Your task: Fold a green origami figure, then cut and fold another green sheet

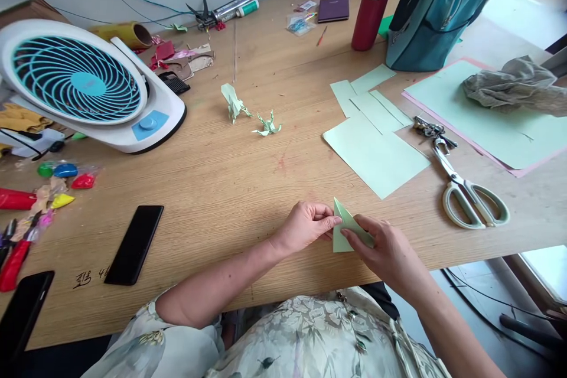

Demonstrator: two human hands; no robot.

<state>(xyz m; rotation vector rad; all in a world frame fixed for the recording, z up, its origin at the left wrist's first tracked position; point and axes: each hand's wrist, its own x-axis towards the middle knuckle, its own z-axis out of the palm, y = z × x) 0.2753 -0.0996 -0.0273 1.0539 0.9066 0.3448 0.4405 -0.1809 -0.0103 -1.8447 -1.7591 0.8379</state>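
Observation:
Between my two hands, near the table's front edge, is a folded piece of light green paper (pixel 342 240), triangular with a pointed top. My left hand (pixel 306 225) pinches its left edge, thumb on top and the other fingers curled behind. My right hand (pixel 384 248) grips the right side, with the thumb on the front face and the fingers over the slanted edge. Beyond my hands lie loose light green paper sheets (pixel 376 156). Two small folded paper figures (pixel 232 104) stand farther back on the wooden table (pixel 212 189).
Scissors (pixel 472 198) and a bunch of keys (pixel 432 130) lie at right. A teal bag (pixel 434 23) and a red flask (pixel 372 12) stand behind. At left are a fan (pixel 88 85), two dark phones (pixel 134 245) and colourful clay packets (pixel 66 171).

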